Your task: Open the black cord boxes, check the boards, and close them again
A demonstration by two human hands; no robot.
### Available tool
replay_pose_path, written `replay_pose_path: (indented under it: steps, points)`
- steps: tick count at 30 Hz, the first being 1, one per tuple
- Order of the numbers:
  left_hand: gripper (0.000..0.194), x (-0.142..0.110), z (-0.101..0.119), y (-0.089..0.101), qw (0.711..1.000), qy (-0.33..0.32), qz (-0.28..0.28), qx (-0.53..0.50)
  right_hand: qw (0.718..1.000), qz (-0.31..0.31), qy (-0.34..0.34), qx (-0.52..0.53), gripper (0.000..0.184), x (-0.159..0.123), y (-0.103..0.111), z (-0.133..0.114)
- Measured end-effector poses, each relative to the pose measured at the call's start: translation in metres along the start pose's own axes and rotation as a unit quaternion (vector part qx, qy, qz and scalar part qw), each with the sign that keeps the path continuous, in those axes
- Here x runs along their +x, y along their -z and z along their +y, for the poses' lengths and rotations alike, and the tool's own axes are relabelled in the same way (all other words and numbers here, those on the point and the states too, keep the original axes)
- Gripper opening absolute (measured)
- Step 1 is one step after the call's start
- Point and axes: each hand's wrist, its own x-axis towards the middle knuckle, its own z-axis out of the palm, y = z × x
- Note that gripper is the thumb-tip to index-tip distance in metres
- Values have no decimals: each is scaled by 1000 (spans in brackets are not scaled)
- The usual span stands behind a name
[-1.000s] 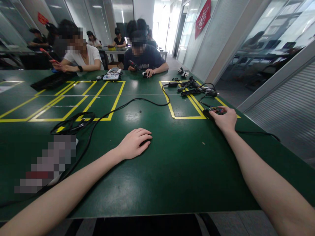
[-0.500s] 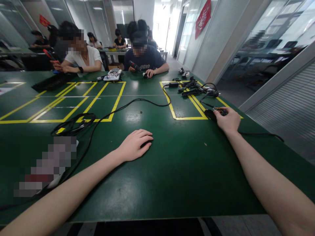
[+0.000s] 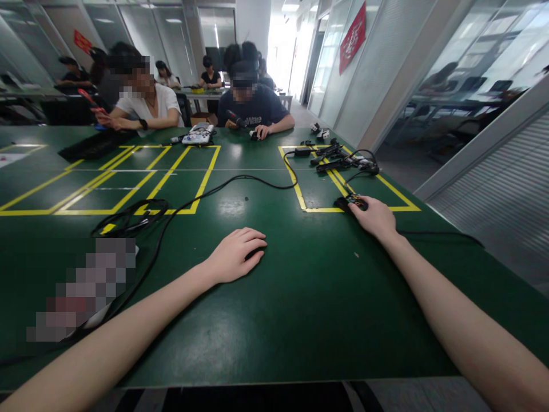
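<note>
My left hand [image 3: 237, 255] rests on the green table [image 3: 274, 320]. Its fingers reach forward, slightly curved, and the thumb stands apart from them. The gap under the fingers is dark, and no object can be made out there. Farther right, my right hand [image 3: 375, 217] grips a small black device with coloured wires [image 3: 354, 201] between thumb and fingers. It sits low at the front edge of a yellow-taped box; part of it is hidden by the hand. Beyond it lies a cluster of black tools and cables [image 3: 332, 157].
A long black cable [image 3: 240, 178] crosses the table to a coil [image 3: 128, 220] at left. A blurred-out item [image 3: 86, 292] lies by my left forearm. Two people sit opposite, near a white device [image 3: 198, 135] and a black tray [image 3: 92, 146]. A cord [image 3: 441, 233] runs off right.
My right hand has shifted left with the wired black device in it. My left hand stays in place.
</note>
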Motion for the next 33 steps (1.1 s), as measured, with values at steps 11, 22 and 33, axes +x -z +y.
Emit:
replay_pose_path:
  steps: [11, 22, 33]
  points:
    - [38, -1, 3, 2, 999, 10, 34, 1, 880, -167, 408, 175, 34, -92, 6, -123]
    - [23, 3, 9, 5, 999, 8, 44, 0, 815, -199, 481, 254, 36, -114, 20, -139]
    - [27, -1, 6, 3, 999, 45, -1, -9, 824, -132, 472, 283, 30, -105, 17, -129]
